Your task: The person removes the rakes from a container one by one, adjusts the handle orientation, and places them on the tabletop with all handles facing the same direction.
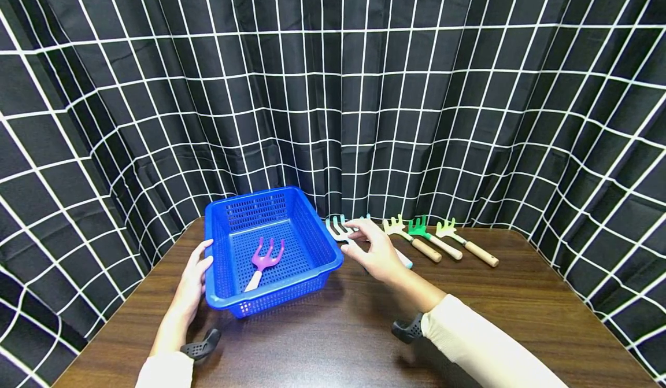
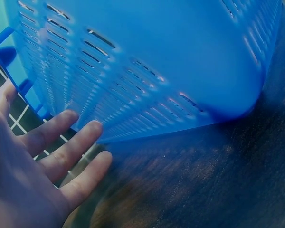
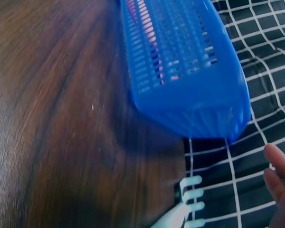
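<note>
My left hand [image 1: 191,281] holds the left rim of a blue plastic basket [image 1: 307,272], fingertips over the edge. The left wrist view shows several fingers [image 2: 69,149] along its slatted outer wall. Inside the basket lies a purple hand fork [image 1: 266,261] with a pale handle. Just off the basket's right corner, my right hand [image 1: 380,255] has spread fingers and nothing between them. It hovers over a pale blue hand fork [image 1: 339,229], partly covering it and a second light blue one [image 1: 404,259]. The right wrist view has a pale blue fork [image 3: 192,194] below the basket.
To the right lie a yellow-green hand fork [image 1: 428,250] with a wooden handle, a green one [image 1: 418,228] with a pale handle, and another yellow-green one [image 1: 481,254]. A black gridded curtain [image 1: 416,116] hangs behind and beside the brown wooden table [image 1: 312,353].
</note>
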### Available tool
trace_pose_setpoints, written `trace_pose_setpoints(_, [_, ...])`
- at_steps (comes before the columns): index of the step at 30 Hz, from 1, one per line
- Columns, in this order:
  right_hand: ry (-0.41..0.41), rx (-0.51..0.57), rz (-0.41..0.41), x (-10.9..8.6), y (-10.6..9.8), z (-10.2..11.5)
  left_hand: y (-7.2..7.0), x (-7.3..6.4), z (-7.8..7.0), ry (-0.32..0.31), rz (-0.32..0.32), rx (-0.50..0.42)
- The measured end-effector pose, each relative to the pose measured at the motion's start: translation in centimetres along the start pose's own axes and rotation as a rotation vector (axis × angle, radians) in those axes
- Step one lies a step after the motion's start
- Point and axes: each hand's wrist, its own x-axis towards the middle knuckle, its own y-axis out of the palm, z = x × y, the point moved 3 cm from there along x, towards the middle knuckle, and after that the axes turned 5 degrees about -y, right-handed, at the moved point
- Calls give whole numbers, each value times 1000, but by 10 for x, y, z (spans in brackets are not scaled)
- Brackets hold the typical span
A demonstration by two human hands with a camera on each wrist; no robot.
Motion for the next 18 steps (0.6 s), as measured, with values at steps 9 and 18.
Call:
trace_pose_setpoints(9, [11,60,75,2,32,-29,1,0,0,-14,-2,-5])
trace_pose_setpoints(18, [36,-20,120,12,51,-21,0,1,0,-26,-11,13])
